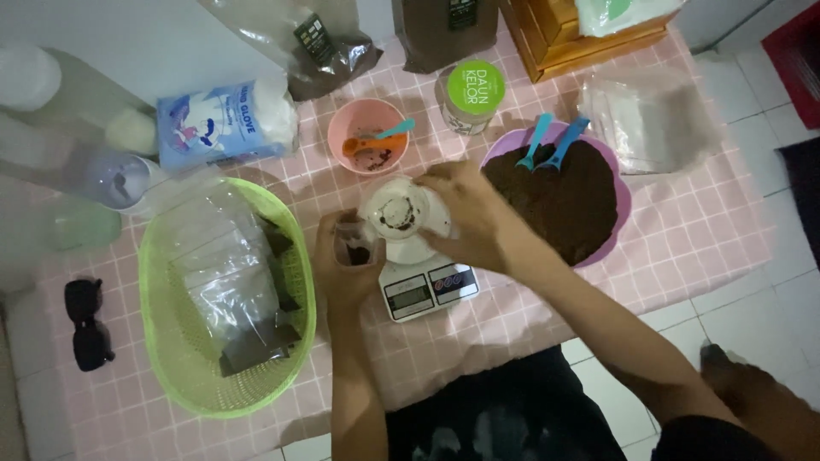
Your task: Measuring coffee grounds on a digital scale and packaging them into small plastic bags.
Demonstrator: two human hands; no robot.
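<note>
Two hands over scale (427, 288); L fingers (329, 243) wrap pouch (357, 248); R fingers (444, 183) pinch tilted cup (400, 213) beside it.

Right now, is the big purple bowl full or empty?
Full. The purple bowl is heaped almost to its rim with dark brown powder, and two blue spoons stand stuck in the top.

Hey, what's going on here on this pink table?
A person sits at a pink checked cloth. Their left hand holds a small clear pouch open, while the right hand tips a white cup holding dark powder toward it, above a small digital scale. A purple bowl of dark powder sits to the right, and a green basket of filled pouches to the left.
</note>
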